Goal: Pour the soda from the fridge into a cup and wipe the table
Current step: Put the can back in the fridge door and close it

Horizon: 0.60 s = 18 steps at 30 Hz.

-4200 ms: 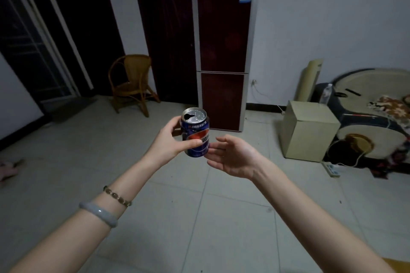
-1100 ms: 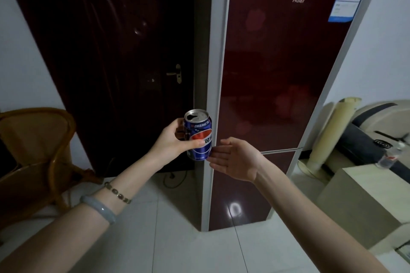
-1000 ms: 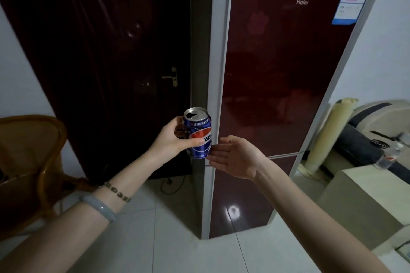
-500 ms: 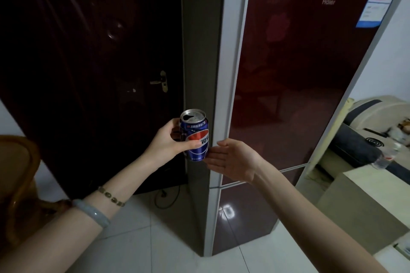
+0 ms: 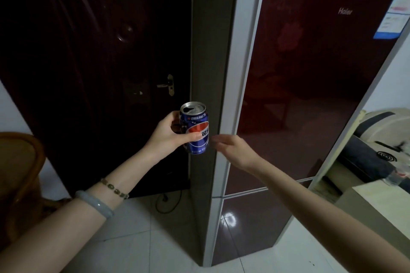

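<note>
one pepsi can (image 5: 200, 127), haier fridge (image 5: 310, 95) behind

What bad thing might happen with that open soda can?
The soda can is open on top and only the left hand grips it, so a tilt might spill soda onto the floor. The right hand is held out toward the closed fridge door beside it; a swinging door might knock the can.

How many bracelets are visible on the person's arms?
2, both on the left wrist: a beaded bracelet, and a pale bangle behind it, toward the elbow. The right arm shows none.
</note>
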Motion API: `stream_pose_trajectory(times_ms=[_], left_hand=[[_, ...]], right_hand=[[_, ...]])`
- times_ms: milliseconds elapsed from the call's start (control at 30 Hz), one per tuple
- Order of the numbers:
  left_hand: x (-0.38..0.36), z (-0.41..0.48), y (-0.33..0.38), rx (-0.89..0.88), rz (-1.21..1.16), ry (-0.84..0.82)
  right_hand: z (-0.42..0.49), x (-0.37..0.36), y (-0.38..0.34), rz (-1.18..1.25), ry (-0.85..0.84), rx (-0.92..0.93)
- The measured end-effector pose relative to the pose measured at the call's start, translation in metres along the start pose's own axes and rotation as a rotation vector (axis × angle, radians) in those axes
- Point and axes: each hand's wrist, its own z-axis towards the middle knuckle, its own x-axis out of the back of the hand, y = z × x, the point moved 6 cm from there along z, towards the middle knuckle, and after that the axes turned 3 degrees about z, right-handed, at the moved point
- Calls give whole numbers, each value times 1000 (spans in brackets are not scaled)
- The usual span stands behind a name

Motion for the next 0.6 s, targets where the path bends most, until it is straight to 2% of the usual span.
stream_pose_trajectory(times_ms=[67,100,200,333,433,600], left_hand=[[3,1,-1,2,-2,8],[4,2,-2,5,2,14],[9,5,-5,13,11,33],[12,9,-10,33,-12,37],[11,13,-12,32,-11,31],[10,15,-10,20,-23,13]], right_hand=[[8,4,-11,-595,125,300],[12,2,-12,-795,176,437],[26,-4,-12,-1168,242,635],[46,-5,-4,-1465,186,599],[58,-2,7,-1583,120,545],[62,-1,13,-1778,105,477]])
